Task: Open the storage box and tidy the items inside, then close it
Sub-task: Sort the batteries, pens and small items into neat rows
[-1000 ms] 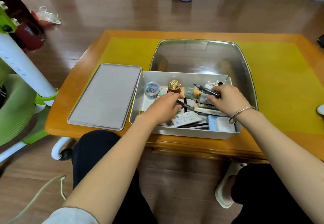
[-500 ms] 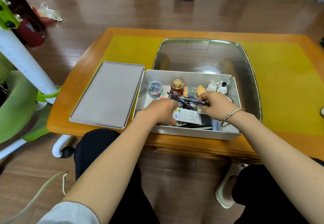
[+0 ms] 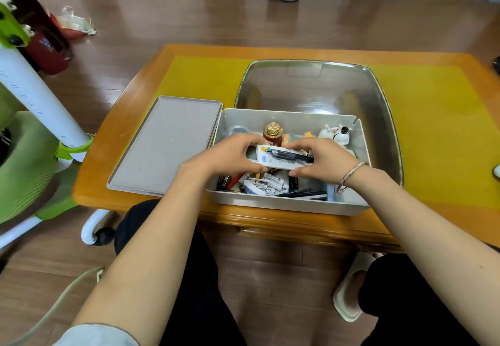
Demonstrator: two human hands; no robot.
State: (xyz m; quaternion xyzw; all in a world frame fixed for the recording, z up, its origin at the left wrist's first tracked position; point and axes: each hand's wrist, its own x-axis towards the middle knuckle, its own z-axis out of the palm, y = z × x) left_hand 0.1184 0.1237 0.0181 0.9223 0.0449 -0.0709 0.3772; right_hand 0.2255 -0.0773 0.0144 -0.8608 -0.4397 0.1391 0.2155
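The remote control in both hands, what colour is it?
The remote control is white, with small orange and green buttons beside its grey screen; the head view shows it.

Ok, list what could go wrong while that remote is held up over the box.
1. The black pen lies loose across the white remote and may roll off into the clutter.
2. Both hands, left and right, are occupied, so neither can catch it.
3. The gold-capped red bottle stands just behind and could be knocked over.
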